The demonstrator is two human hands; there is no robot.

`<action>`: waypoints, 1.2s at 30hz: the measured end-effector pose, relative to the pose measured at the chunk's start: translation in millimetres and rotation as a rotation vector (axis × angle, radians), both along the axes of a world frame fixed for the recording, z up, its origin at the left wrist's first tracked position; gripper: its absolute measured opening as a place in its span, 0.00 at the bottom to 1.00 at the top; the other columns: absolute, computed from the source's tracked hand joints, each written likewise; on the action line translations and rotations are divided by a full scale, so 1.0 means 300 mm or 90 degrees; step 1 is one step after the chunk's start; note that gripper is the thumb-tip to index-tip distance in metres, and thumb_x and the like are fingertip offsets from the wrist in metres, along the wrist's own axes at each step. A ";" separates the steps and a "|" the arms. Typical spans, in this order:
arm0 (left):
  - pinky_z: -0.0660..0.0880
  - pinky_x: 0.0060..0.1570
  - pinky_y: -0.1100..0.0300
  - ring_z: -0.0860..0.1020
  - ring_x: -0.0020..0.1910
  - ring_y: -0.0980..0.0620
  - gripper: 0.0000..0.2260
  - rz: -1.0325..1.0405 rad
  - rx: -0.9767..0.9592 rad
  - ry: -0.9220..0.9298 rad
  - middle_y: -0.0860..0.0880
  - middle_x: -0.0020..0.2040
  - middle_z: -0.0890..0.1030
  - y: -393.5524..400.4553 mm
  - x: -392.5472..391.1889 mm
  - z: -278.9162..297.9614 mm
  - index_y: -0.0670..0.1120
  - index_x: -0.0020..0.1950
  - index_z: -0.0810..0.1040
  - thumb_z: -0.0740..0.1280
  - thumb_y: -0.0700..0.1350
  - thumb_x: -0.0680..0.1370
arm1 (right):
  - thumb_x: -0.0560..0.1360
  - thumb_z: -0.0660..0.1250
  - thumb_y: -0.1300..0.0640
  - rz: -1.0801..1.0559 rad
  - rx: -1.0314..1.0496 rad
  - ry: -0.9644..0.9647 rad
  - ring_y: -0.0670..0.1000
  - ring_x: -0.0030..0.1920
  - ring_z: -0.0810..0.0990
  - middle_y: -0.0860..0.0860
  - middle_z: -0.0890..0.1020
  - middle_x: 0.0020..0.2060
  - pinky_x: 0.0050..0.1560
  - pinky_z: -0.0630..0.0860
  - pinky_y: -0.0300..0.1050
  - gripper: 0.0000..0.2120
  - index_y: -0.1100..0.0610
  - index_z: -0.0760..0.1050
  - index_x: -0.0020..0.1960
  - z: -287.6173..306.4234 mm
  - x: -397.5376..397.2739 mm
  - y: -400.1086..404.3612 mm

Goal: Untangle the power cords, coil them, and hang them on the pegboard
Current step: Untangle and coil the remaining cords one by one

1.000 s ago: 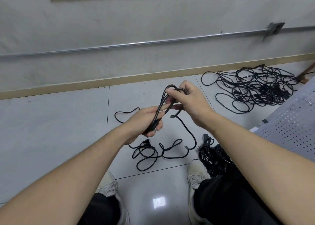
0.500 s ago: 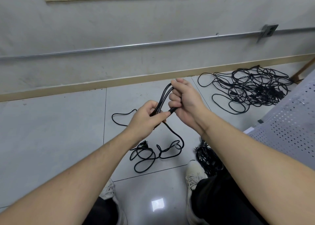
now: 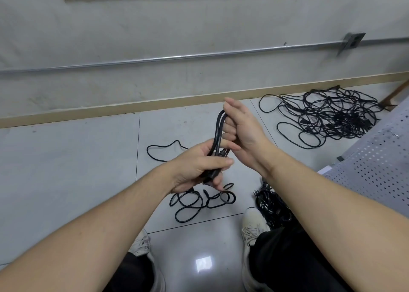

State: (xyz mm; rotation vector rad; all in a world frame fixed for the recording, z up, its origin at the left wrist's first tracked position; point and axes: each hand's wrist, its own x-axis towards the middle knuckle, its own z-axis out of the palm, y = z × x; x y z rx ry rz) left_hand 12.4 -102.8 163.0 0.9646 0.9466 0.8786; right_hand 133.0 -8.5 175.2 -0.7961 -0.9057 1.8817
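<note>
I am coiling one power cord (image 3: 218,134): my left hand (image 3: 199,170) is clamping its folded loops, my right hand (image 3: 241,128) is curling around the top bend. I am aiming for even loops, feeding slack from the floor (image 3: 66,170) gently.

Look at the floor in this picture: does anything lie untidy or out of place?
Yes. A tangled heap of cords sprawls by the baseboard at right, loops crossing every way. Loose loops of the held cord trail on the tile near the shoes.

Bare tiled floor (image 3: 66,170) lies left; tangled cord pile (image 3: 327,117) crowds the right.
</note>
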 end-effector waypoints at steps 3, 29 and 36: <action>0.77 0.30 0.59 0.70 0.26 0.54 0.11 0.088 0.020 -0.038 0.50 0.35 0.70 0.010 0.015 0.011 0.55 0.54 0.83 0.67 0.40 0.79 | 0.85 0.54 0.43 0.033 -0.030 -0.025 0.48 0.32 0.76 0.51 0.78 0.32 0.35 0.74 0.41 0.18 0.55 0.74 0.59 -0.039 -0.014 0.005; 0.61 0.30 0.58 0.64 0.28 0.49 0.22 0.233 0.081 0.420 0.46 0.31 0.64 0.057 -0.083 -0.042 0.54 0.43 0.86 0.60 0.65 0.81 | 0.83 0.63 0.47 0.064 0.218 -0.305 0.46 0.29 0.65 0.48 0.72 0.31 0.30 0.63 0.40 0.18 0.50 0.73 0.35 -0.026 0.080 0.015; 0.59 0.27 0.62 0.62 0.27 0.53 0.17 0.140 0.057 0.332 0.55 0.28 0.66 0.054 -0.026 -0.024 0.50 0.36 0.70 0.77 0.47 0.75 | 0.79 0.70 0.46 -0.114 0.299 -0.361 0.44 0.53 0.78 0.51 0.76 0.51 0.56 0.71 0.39 0.14 0.52 0.74 0.40 -0.020 0.050 0.036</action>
